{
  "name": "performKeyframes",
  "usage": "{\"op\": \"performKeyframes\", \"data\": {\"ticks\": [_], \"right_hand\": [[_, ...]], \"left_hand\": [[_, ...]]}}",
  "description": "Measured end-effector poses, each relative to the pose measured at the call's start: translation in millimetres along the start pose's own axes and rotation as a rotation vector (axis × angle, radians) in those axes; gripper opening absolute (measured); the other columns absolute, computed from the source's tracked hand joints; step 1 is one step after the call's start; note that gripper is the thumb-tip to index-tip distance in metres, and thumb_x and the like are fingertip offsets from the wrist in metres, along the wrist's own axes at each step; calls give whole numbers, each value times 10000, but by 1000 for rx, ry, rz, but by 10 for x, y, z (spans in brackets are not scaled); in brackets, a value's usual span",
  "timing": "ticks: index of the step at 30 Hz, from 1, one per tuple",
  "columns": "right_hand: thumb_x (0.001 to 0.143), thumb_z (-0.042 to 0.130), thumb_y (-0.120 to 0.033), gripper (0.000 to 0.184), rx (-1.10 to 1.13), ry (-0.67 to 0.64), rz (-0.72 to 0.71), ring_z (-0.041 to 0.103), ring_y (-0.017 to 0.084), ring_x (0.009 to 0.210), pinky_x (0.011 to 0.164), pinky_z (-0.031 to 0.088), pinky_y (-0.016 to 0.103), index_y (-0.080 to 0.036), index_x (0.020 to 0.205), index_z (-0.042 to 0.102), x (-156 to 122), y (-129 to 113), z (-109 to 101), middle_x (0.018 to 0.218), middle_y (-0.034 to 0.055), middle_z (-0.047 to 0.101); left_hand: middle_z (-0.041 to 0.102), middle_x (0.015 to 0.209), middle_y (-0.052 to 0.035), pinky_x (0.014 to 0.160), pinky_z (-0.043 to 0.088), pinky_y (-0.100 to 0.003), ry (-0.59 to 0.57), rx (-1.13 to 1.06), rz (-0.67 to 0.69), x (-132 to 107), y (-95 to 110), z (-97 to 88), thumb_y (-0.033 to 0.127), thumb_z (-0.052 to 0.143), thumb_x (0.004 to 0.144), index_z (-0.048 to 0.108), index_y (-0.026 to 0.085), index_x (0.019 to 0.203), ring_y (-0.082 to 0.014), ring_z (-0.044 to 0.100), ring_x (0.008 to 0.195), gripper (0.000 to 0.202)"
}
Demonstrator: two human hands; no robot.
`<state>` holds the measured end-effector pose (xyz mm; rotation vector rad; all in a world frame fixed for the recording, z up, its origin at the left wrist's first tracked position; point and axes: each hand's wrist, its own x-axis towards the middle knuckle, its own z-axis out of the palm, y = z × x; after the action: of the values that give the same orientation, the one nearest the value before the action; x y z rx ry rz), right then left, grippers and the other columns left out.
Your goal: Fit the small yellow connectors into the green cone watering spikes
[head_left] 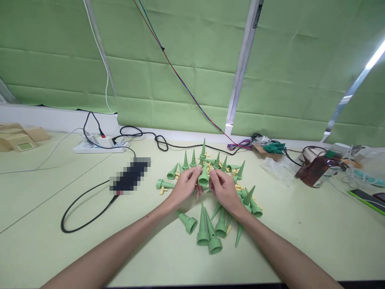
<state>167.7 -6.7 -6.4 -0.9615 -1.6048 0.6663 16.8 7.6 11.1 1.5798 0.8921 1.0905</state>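
A heap of green plastic cone spikes point(210, 228) and small pale yellow pieces point(240, 186) lies on the pale green table point(45, 200). My left hand point(186, 185) and my right hand point(223, 188) meet over the middle of the heap. Between them they hold one green cone spike point(203, 176), wide end down. The left fingers pinch its side near the top. The right fingers are curled and pinched close to the cone's right side, perhaps on a small yellow piece that I cannot make out.
A white power strip point(99, 146) with black cables sits at the back left, beside a black blurred device point(130, 180). A brown bottle point(315, 170), clear bags, clips and a phone point(365, 198) crowd the right. Green blinds hang behind.
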Motion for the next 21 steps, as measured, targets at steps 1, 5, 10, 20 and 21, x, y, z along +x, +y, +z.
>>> {"op": "performKeyframes", "data": {"ticks": [1,5,10,20,21], "right_hand": [[980,409,-464,422,6,-7,5,451,114,516,529,357,246,-203,651,452,1,4,3,568,-27,484],[971,416,-488,400,41,3,32,462,114,503,503,350,241,-214,678,414,9,20,14,570,-43,431],[974,407,-489,388,28,-6,39,424,114,485,487,316,245,-221,695,393,13,46,13,556,-54,374],[969,394,-475,454,-64,22,13,347,112,501,511,287,250,-205,605,372,29,71,6,508,-45,363],[967,391,-475,467,-74,31,18,343,112,497,510,284,252,-205,587,360,34,72,5,499,-43,358]], "left_hand": [[552,600,11,401,449,-261,-25,-26,-21,3,7,-1,549,461,909,526,178,797,-152,576,457,394],[587,609,3,416,444,-251,-97,-65,-34,0,9,-13,532,531,886,547,170,783,-143,569,466,376],[562,597,22,426,434,-237,-98,-46,9,-7,-12,-44,498,545,889,535,179,795,-133,563,475,333],[539,767,0,400,399,-198,-20,171,148,-49,-11,-16,444,559,890,549,171,913,-85,522,506,274],[543,844,-19,415,413,-196,-1,199,181,-54,-19,-11,428,557,894,561,168,911,-83,532,541,260]]}}
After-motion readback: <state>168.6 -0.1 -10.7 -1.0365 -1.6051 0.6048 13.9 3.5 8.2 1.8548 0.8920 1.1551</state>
